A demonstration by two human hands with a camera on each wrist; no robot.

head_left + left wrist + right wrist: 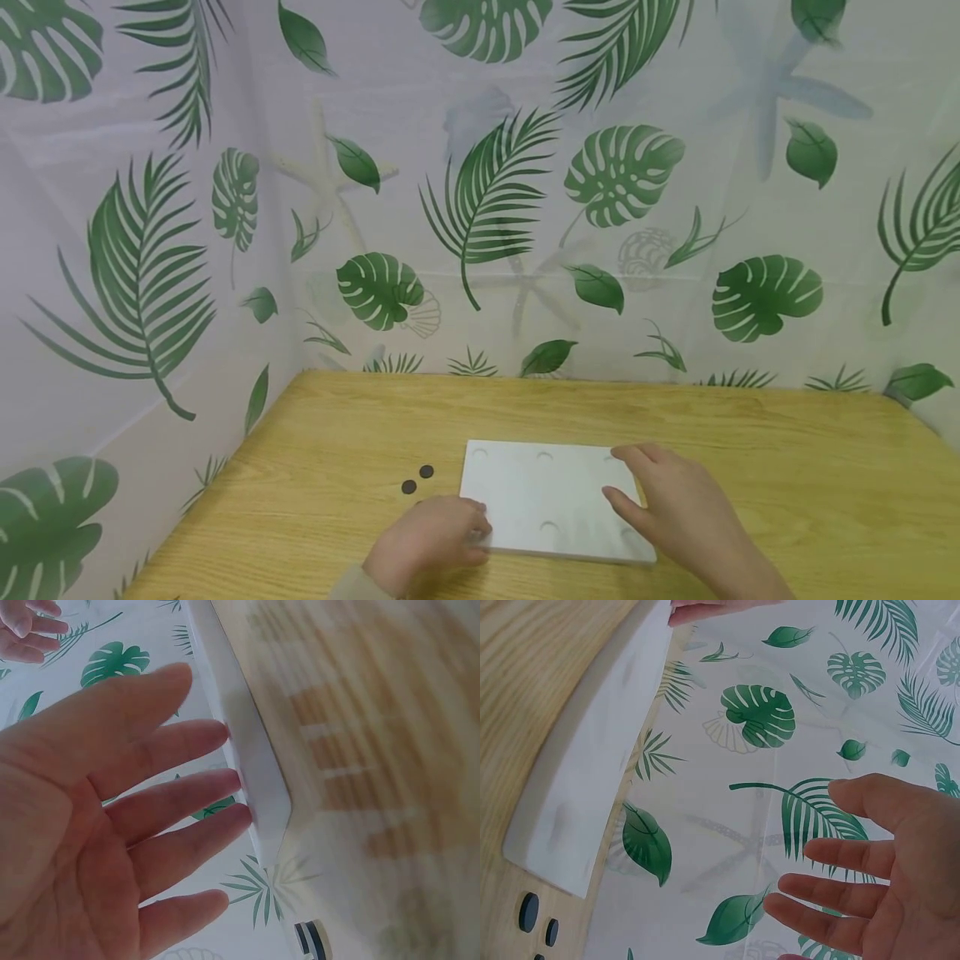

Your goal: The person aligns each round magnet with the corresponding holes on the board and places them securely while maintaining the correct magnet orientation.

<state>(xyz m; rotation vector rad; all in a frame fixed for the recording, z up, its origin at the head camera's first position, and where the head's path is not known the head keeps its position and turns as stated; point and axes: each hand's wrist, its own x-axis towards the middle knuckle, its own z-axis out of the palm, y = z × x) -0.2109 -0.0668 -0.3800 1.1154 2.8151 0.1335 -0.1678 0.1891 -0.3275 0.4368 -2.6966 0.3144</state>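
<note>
A white rectangular board (pixel 540 492) lies flat on the wooden table, with several shallow round recesses along its far and near edges. My left hand (pixel 431 533) is at its near left corner, and in the left wrist view the extended fingertips (pixel 238 814) meet the board's edge (pixel 262 772). Over the right end hovers my right hand (pixel 678 500), thumb and fingers spread. The right wrist view shows this hand (pixel 885 877) holding nothing, its fingers loose and apart from the board (pixel 592 765).
Two small dark discs (pixel 427 472) lie on the table (pixel 337 442) left of the board; more dark discs (pixel 529 911) show in the right wrist view. White cloth (pixel 517 350) with a green leaf print hangs behind the table and along its left side.
</note>
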